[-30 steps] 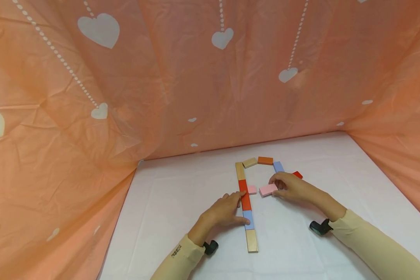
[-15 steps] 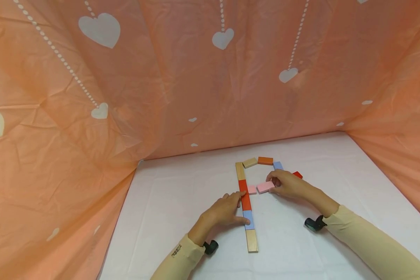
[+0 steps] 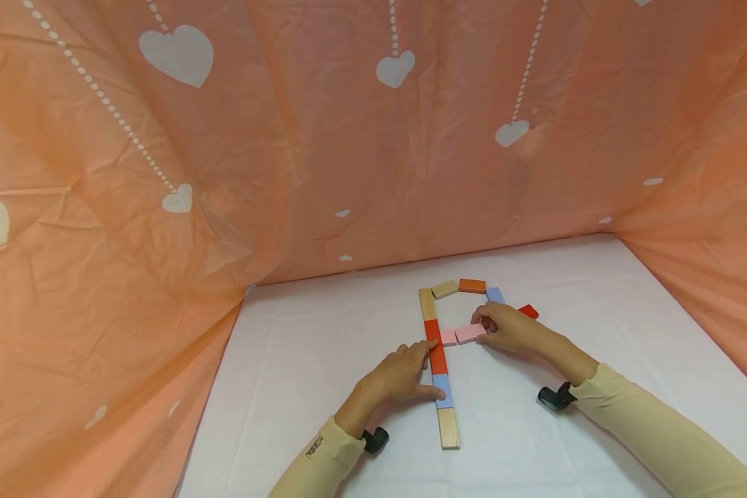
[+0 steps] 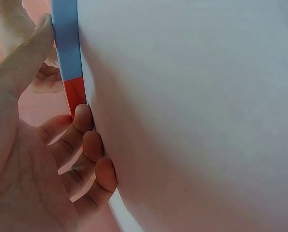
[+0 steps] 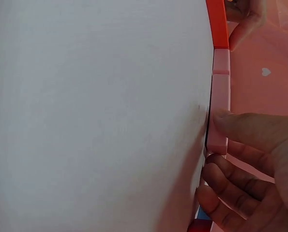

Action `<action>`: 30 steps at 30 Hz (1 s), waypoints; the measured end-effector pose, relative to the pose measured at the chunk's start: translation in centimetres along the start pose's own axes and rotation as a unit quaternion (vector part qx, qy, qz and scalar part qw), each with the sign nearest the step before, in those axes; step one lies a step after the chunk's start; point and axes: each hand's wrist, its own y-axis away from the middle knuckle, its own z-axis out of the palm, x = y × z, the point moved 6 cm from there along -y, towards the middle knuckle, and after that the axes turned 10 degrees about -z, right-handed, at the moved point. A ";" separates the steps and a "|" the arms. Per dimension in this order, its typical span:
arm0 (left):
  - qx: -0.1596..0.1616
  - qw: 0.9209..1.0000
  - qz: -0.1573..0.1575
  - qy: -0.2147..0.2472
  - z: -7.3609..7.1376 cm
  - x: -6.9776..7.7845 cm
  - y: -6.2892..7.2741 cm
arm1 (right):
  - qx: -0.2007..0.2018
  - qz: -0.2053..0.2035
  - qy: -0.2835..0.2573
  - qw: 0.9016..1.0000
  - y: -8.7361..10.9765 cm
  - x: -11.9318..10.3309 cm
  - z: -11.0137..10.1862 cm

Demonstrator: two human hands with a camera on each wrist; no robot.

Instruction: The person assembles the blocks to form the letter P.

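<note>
My right hand (image 3: pixel 513 330) pinches a pink wooden block (image 3: pixel 469 333), thumb on its near side in the right wrist view. The block's left end meets a shorter-looking pink block (image 3: pixel 449 338), which abuts the column of blocks. My left hand (image 3: pixel 395 375) rests at the column's left side. Its index finger touches the red blocks (image 3: pixel 438 362) and its thumb touches the light blue block (image 3: pixel 443 387). In the left wrist view, its other fingers are loosely bent on the white surface. Plain wood blocks (image 3: pixel 448 430) end the column at bottom and top.
From the column's top, a plain wood block (image 3: pixel 445 289), an orange-brown block (image 3: pixel 472 286) and a light blue block (image 3: pixel 494 295) curve right. A red block (image 3: pixel 529 311) lies partly behind my right hand. White cloth (image 3: pixel 305 346) covers the table; an orange curtain (image 3: pixel 348 152) hangs behind.
My right hand has moved left with the pink block, closing the gap to the other pink block. My left hand has stayed in place on the column.
</note>
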 end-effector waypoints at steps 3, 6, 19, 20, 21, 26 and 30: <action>0.000 1.000 0.000 0.000 0.0 0.0 0.0 | -0.001 0.000 -0.001 1.000 0.0 -0.2 -0.1; 0.001 1.000 0.001 0.001 0.0 0.0 0.0 | -0.002 0.002 -0.001 1.000 0.0 -0.2 -0.1; 0.002 1.000 0.001 0.006 0.0 0.0 -0.1 | -0.008 0.008 -0.005 1.000 -0.1 -0.1 -0.1; 0.002 1.000 0.001 0.006 0.0 0.0 -0.1 | -0.009 0.011 -0.005 1.000 -0.1 -0.1 -0.1; 0.003 1.000 0.001 0.004 0.0 0.0 -0.1 | -0.009 0.012 -0.006 1.000 -0.1 -0.1 -0.1; 0.005 1.000 0.001 0.002 -0.1 0.1 0.0 | -0.007 0.015 -0.009 1.000 -0.1 0.0 -0.1; 0.003 1.000 -0.002 0.005 -0.1 0.0 0.1 | 0.008 0.016 -0.016 1.000 0.2 0.3 -0.4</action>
